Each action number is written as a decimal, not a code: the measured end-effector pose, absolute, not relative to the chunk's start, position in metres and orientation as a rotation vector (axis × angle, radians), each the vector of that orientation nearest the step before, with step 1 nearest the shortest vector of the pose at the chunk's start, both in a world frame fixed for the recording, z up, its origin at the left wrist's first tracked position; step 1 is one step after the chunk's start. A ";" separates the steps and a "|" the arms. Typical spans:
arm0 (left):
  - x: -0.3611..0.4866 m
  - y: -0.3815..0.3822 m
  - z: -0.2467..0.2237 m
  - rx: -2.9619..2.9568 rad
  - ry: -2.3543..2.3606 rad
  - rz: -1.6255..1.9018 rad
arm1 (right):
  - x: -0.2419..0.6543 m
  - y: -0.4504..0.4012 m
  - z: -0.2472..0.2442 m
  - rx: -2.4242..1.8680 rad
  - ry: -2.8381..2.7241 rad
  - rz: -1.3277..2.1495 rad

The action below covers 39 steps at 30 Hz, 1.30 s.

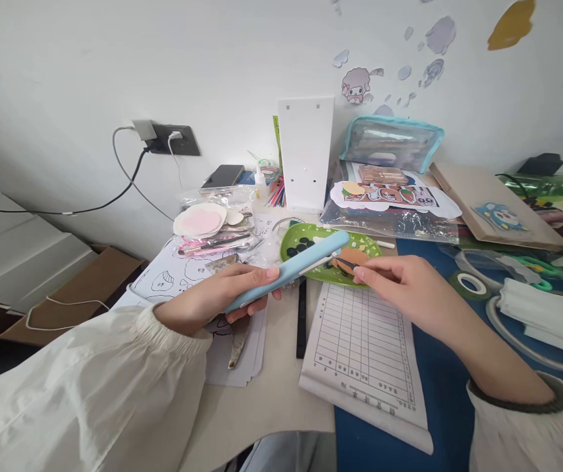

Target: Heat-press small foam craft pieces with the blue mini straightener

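A long light-blue tool (291, 269) with a pale strip along its lower side is gripped by my left hand (242, 288) and slants up to the right. My right hand (394, 275) pinches dark tweezers (347, 263), whose tips are near the tool's far end. Below both lies a green tray (367, 244) holding dark pieces (301, 246) and an orange-brown piece (354, 259). Whether the tweezers hold anything is too small to tell. A printed form pad (364, 347) rests just in front of the tray.
A white upright box (305, 154) stands behind the tray. Left are plastic-wrapped papers (200, 219) and drawn sheets (163, 278). A clear blue-edged pouch (392, 144), a cardboard folder (497, 210) and a tape roll (470, 286) are at right. A black bar (301, 318) lies beside the pad.
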<state>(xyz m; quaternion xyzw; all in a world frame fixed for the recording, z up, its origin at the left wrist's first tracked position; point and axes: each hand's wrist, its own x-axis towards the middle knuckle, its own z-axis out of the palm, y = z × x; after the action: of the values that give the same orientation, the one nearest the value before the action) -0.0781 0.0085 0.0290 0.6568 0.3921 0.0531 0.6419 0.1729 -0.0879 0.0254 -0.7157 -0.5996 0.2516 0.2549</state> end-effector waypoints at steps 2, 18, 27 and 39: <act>-0.078 0.008 0.029 1.488 0.900 0.123 | 0.171 -0.089 0.023 -1.947 -1.688 0.566; -0.077 0.007 0.031 1.507 0.921 0.157 | 0.172 -0.093 0.014 -1.891 -2.022 -0.271; -0.077 0.008 0.031 1.502 0.937 0.153 | 0.174 -0.095 0.014 -1.744 -2.068 -0.670; -0.077 0.009 0.031 1.487 0.880 0.154 | 0.172 -0.095 0.013 -1.790 -2.061 -0.598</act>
<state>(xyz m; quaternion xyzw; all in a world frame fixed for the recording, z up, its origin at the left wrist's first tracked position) -0.0774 0.0089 0.0312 0.6536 0.3869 0.0679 0.6469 0.1724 -0.0951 0.0131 -0.6308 -0.7266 -0.2107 0.1727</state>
